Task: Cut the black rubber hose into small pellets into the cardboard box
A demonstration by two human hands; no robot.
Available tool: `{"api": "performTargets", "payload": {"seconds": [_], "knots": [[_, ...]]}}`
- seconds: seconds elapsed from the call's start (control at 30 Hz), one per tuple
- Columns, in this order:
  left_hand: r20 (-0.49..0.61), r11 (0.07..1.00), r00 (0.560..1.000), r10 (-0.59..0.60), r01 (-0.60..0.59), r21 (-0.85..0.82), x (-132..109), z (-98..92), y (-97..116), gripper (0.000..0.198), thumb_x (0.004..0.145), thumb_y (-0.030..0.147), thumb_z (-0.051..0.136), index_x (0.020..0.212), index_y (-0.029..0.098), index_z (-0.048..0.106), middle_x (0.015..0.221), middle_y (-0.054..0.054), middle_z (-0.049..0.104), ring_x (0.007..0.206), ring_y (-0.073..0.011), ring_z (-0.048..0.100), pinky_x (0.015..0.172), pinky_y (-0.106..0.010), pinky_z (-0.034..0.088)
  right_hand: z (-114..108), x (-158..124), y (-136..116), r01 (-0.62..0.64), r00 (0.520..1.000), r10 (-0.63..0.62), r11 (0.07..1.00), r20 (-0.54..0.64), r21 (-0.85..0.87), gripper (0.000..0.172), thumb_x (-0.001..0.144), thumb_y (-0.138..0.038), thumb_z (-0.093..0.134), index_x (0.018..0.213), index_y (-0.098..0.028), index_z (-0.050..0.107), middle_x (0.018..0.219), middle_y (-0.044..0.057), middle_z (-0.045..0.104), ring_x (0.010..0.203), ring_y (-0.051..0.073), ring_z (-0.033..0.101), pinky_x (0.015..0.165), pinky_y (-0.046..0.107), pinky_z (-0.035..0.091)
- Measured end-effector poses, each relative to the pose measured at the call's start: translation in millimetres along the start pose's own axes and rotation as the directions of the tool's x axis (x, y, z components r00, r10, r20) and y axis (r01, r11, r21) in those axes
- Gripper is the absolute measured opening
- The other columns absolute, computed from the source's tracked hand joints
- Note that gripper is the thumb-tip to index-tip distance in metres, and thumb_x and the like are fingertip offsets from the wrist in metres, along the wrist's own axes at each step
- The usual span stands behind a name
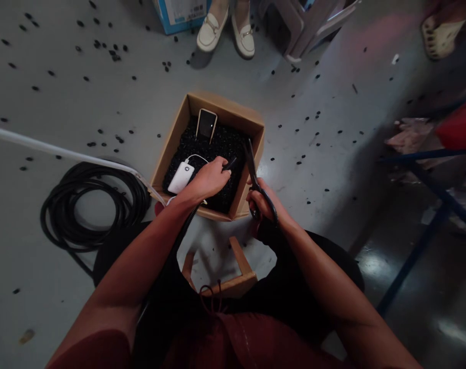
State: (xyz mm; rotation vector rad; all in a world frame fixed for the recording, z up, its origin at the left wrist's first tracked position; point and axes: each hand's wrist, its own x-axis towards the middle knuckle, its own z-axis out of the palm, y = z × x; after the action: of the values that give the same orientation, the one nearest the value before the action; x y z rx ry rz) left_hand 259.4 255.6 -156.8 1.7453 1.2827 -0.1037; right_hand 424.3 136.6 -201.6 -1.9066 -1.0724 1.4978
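Observation:
In the head view, my right hand [260,197] is closed around the handles of black scissors [252,161], whose blades point up over the right wall of a cardboard box [252,119]. My left hand [213,178] reaches into the box and pinches a short black piece [230,164], its exact kind unclear. Beneath it spreads a layer of small black parts [187,143]. A white power bank [181,177] with a white cable lies on them, left of my left hand. Against the far wall leans a phone [207,124] in a light case.
A coiled black hose [56,205] lies on the floor at left, with a white pole [64,148] crossing above it. Small black pieces are scattered around. Another person's white shoes [212,33], a plastic stool [294,31] and a blue metal frame [428,179] stand nearby.

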Motion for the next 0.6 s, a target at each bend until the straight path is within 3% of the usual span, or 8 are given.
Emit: {"api": "performTargets", "payload": {"seconds": [0.13,0.3,0.4,0.6], "knots": [[0.026,0.999,0.999,0.035,-0.036,0.023,0.0,-3.8,-1.4,0.033,0.09,0.022,0.042,0.116,0.012,0.061,0.096,-0.008,0.071,0.09,-0.0188,0.063,0.082,-0.029,0.046,-2.7,3.9,3.5,0.048,0.998,-0.051,0.997,-0.037,-0.061,0.033,0.081,-0.026,0.046,0.113,-0.027,0.043,0.075,0.0,0.06,0.066,0.017,0.057,0.061,0.03,0.044],[-0.05,0.993,0.994,0.098,-0.094,0.075,2.7,-4.0,-6.0,0.039,0.091,0.022,0.041,0.127,0.014,0.055,0.098,-0.009,0.071,0.094,-0.0193,0.064,0.085,-0.03,0.046,-0.8,4.6,7.4,0.141,0.99,-0.142,0.986,-0.004,-0.091,0.026,0.081,-0.027,0.045,0.107,-0.024,0.044,0.09,0.003,0.061,0.076,0.017,0.056,0.072,0.034,0.045],[-0.036,0.994,0.994,0.106,-0.105,0.025,2.4,-4.8,-4.7,0.04,0.092,0.024,0.04,0.129,0.015,0.055,0.09,-0.006,0.07,0.084,-0.0164,0.064,0.08,-0.027,0.047,1.4,3.7,5.5,0.136,0.991,-0.137,0.986,0.001,-0.099,0.029,0.08,-0.028,0.047,0.109,-0.023,0.044,0.094,0.004,0.06,0.081,0.018,0.055,0.077,0.035,0.044],[-0.019,0.992,0.994,0.103,-0.104,-0.065,0.1,-5.9,-0.1,0.042,0.091,0.024,0.041,0.129,0.011,0.055,0.083,-0.004,0.067,0.074,-0.0134,0.06,0.073,-0.024,0.046,3.3,-1.2,-2.1,0.144,0.987,-0.137,0.985,0.081,-0.091,0.029,0.08,-0.03,0.048,0.108,-0.022,0.043,0.097,0.005,0.06,0.08,0.017,0.055,0.075,0.033,0.043]]}}
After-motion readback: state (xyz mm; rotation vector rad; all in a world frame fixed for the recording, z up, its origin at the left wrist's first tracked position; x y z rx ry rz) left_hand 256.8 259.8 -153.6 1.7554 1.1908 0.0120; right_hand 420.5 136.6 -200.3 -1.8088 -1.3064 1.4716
